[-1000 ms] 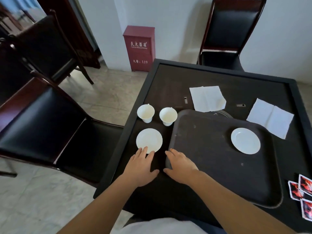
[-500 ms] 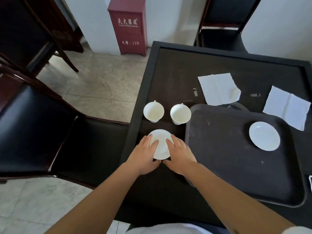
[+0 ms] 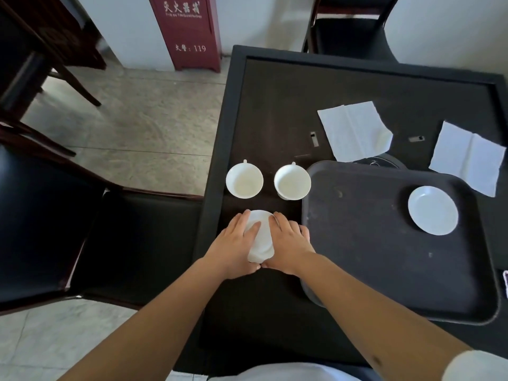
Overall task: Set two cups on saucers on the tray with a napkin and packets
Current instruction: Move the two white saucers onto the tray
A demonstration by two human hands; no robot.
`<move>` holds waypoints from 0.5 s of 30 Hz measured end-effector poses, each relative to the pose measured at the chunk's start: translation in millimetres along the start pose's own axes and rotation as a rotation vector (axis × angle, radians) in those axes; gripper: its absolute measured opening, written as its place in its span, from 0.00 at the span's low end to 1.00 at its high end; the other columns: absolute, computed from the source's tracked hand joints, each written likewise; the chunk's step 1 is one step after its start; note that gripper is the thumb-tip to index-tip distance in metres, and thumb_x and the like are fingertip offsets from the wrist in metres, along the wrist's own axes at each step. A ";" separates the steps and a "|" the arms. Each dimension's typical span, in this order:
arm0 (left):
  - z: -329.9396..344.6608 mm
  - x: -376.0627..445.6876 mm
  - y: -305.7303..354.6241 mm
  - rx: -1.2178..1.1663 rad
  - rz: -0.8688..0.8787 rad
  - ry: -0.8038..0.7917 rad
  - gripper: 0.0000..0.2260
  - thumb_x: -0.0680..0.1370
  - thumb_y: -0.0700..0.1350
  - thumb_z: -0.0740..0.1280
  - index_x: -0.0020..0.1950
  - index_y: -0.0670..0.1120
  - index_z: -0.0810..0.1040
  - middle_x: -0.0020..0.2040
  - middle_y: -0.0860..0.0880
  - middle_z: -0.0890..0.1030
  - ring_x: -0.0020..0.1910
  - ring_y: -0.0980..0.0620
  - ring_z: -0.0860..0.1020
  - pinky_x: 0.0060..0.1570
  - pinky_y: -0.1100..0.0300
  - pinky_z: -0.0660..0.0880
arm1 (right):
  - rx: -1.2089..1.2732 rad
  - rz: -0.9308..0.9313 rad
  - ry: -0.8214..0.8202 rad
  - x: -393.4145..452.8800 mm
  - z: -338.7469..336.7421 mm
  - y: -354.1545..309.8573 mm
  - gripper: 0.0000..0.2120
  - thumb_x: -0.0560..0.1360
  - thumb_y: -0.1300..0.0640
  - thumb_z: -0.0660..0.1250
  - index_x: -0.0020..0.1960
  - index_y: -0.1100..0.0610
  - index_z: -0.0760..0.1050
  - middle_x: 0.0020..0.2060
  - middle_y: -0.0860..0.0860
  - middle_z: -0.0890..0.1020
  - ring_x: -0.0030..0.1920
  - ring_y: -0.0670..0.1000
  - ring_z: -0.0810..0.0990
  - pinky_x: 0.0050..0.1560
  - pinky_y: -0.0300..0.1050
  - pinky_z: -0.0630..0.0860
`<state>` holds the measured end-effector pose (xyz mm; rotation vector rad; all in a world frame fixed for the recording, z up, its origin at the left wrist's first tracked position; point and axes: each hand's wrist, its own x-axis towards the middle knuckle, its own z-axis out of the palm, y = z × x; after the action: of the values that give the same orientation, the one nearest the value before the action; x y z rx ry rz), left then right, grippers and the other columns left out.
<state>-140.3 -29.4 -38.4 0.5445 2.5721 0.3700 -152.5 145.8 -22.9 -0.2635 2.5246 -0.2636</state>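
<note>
A white saucer (image 3: 261,237) lies on the black table just left of the dark tray (image 3: 384,270). My left hand (image 3: 233,248) and my right hand (image 3: 286,246) rest on its two sides, fingers spread over its rim, thumbs meeting at its near edge. Two white cups, the left cup (image 3: 244,181) and the right cup (image 3: 292,182), stand empty just beyond it. A second white saucer (image 3: 433,210) sits on the tray's far right part. Two white napkins, one (image 3: 354,130) behind the tray and one (image 3: 467,158) to the right, lie on the table.
The black table (image 3: 275,105) has a raised rim. A black chair (image 3: 82,229) stands at its left, another (image 3: 354,31) behind it. A red cabinet (image 3: 189,31) stands against the wall. A packet's edge (image 3: 505,281) shows at the far right.
Both hands have moved forward from the table's near part onto the saucer and closed in around it. The view has shifted left and down.
</note>
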 end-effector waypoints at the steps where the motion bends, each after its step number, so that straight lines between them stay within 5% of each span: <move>1: 0.0 0.5 -1.5 -0.010 0.002 -0.001 0.44 0.71 0.61 0.71 0.78 0.51 0.50 0.80 0.45 0.43 0.78 0.42 0.45 0.73 0.44 0.57 | 0.016 -0.002 -0.016 1.3 -1.1 -0.2 0.56 0.62 0.35 0.75 0.77 0.53 0.46 0.76 0.50 0.53 0.71 0.57 0.59 0.70 0.56 0.59; 5: -0.5 2.4 -3.0 -0.049 0.005 0.004 0.43 0.71 0.62 0.72 0.78 0.51 0.53 0.79 0.45 0.44 0.78 0.43 0.45 0.71 0.44 0.62 | 0.043 -0.004 -0.106 4.2 -6.5 -3.4 0.58 0.62 0.40 0.78 0.77 0.54 0.44 0.75 0.50 0.50 0.70 0.57 0.57 0.66 0.55 0.67; 15: -3.5 0.4 10.0 -0.017 -0.051 -0.010 0.40 0.72 0.59 0.72 0.77 0.50 0.57 0.79 0.43 0.45 0.77 0.41 0.48 0.69 0.43 0.66 | -0.035 -0.037 -0.130 1.9 -11.6 -2.6 0.58 0.64 0.43 0.78 0.78 0.56 0.43 0.76 0.52 0.49 0.70 0.59 0.57 0.68 0.55 0.67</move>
<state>-139.3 -21.0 -32.1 0.4722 2.5655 0.3699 -160.3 144.3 -13.8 -0.3314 2.3993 -0.2097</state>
